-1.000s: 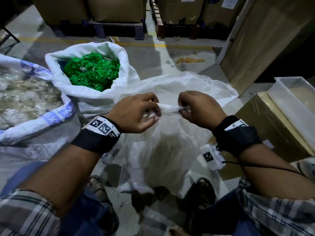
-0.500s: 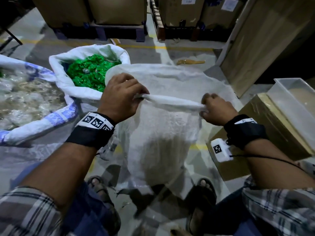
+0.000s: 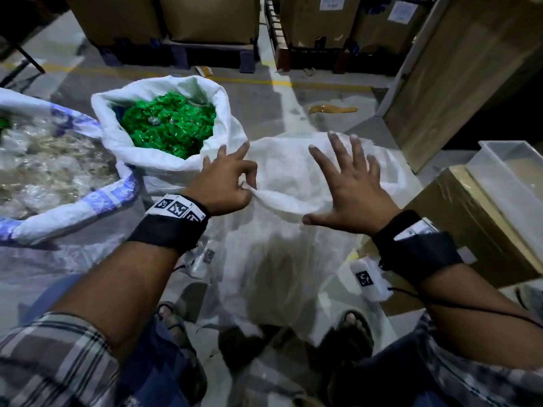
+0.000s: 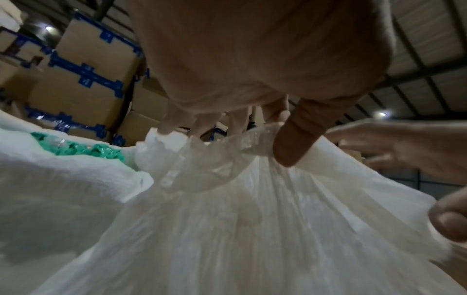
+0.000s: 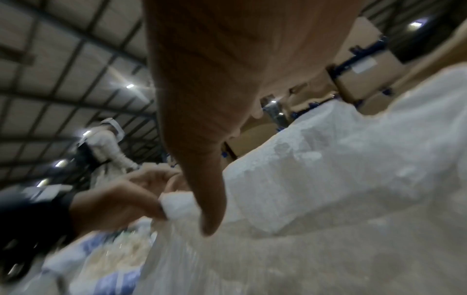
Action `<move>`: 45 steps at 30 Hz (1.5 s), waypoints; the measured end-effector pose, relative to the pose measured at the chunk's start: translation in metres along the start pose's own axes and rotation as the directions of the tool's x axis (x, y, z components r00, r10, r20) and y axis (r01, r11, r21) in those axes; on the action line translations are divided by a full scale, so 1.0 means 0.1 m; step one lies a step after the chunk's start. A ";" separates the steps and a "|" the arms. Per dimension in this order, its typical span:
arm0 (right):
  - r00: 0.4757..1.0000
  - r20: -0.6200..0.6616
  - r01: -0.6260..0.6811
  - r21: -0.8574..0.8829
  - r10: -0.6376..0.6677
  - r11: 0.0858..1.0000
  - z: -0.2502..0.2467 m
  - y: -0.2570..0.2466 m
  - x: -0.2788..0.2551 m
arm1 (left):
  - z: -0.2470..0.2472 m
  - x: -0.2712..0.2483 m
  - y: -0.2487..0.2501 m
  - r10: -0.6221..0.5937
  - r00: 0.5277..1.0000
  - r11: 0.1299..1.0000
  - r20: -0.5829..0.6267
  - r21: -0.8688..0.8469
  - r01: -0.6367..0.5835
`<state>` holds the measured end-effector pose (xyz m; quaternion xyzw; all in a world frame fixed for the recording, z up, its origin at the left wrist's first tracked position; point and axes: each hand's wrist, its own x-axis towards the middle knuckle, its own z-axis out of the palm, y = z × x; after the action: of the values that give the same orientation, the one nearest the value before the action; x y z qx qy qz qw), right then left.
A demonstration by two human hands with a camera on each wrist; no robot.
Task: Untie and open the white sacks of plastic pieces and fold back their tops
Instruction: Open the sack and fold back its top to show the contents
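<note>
Two hands at work on a grey floor (image 3: 258, 101) with yellow lines, brown boxes (image 3: 205, 19) stacked behind. Left hand (image 3: 226, 183) pinching the rolled top of the white sack (image 3: 293, 177) in the middle. Right hand (image 3: 352, 189) spread flat, holding nothing. Just beside, another sack (image 3: 123, 142) open, full of green pieces (image 3: 167, 124).

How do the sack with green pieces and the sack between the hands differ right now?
The sack of green pieces stands open with its top rolled back; the sack in front has its near rim still bunched.
The green pieces show plainly in the first; the front sack's contents are not visible.
No hand touches the first; the left hand pinches the front sack's rim, and the right hand is spread open at it.
Both are white woven sacks on the floor.
</note>
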<state>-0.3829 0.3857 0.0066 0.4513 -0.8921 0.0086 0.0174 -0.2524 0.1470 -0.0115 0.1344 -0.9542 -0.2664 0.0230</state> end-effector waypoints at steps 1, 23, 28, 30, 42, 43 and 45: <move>0.988 0.142 -0.075 0.075 0.064 0.994 0.06 0.05 0.02 | 0.02 0.01 -0.03 -0.031 0.998 0.999 0.056 -0.033 0.033; 0.988 -0.081 0.155 0.348 -0.135 0.925 -0.03 -0.15 0.04 | -0.03 -0.06 0.16 0.448 0.853 0.885 -0.266 0.266 -0.382; 0.935 -0.237 0.292 0.089 -0.264 0.952 -0.05 -0.18 0.06 | 0.00 -0.08 0.17 0.290 0.944 0.954 -0.160 0.130 -0.271; 0.889 -0.260 0.389 -0.010 -0.378 0.921 -0.02 -0.23 0.05 | -0.02 -0.09 0.17 0.260 0.963 0.960 -0.073 -0.090 -0.266; 0.819 -0.369 0.512 0.120 -0.440 0.851 0.03 -0.33 0.04 | -0.13 -0.10 0.11 0.249 0.967 0.961 0.058 -0.134 -0.240; 0.896 -0.272 0.429 0.321 -0.352 0.844 0.03 -0.30 0.04 | -0.15 -0.12 0.13 0.317 0.948 0.945 0.035 -0.099 -0.312; 0.963 -0.005 0.208 0.652 -0.271 0.729 0.00 -0.18 0.05 | -0.17 -0.16 0.16 0.450 0.893 0.893 -0.013 -0.024 -0.450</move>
<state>-0.3709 0.3713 0.0069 0.5406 -0.7682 0.2928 -0.1788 -0.2389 0.1561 0.0114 -0.0890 -0.9558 -0.2658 0.0893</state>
